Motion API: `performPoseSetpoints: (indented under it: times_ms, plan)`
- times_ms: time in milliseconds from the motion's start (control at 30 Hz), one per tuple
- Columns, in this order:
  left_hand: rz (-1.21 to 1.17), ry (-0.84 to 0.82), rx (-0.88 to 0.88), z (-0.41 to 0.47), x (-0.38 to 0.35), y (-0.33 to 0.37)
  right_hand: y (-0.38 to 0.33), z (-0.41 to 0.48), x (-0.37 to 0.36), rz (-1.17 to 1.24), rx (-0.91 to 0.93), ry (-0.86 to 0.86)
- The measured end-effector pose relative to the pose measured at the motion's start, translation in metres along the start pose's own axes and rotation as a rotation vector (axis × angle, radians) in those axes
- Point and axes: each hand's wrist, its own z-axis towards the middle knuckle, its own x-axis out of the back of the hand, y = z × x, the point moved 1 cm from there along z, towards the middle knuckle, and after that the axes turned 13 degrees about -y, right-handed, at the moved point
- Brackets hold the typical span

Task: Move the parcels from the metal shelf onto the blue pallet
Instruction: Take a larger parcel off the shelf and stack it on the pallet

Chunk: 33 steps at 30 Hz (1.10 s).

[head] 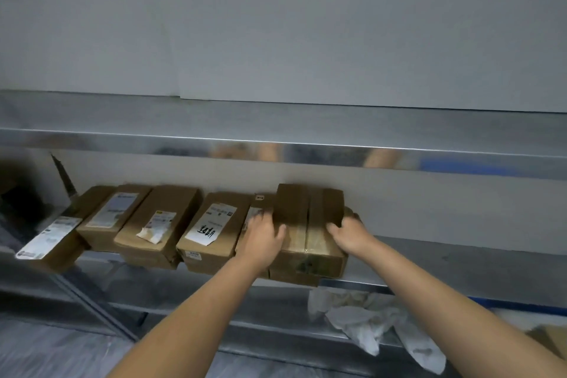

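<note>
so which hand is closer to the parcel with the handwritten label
Left. The left hand grips the left edge of the rightmost parcel, close to the handwritten-label parcel; the right hand grips that rightmost parcel's far side, farther away.

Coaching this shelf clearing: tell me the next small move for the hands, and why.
Probably slide the taped parcel forward off the metal shelf and lift it level. Both the left hand and right hand grip its sides, and a smaller box seems to sit on top, so tilting could tip it.
</note>
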Motion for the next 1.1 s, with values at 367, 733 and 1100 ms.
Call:
performPoseSetpoints:
  times_ms: [367, 733, 1100]
  plan:
    - [-0.375, -0.113, -0.087, 0.036, -0.017, -0.029, 0.005, 0.034, -0.021, 0.411, -0.127, 0.162]
    - [-0.521, -0.021, -0.144, -0.011, 0.001, -0.01, -0.005, -0.016, -0.021, 0.435, -0.083, 0.241]
    - [-0.65, 0.057, -0.136, -0.158, -0.027, -0.003, 0.032, -0.146, -0.055, 0.575, 0.003, 0.074]
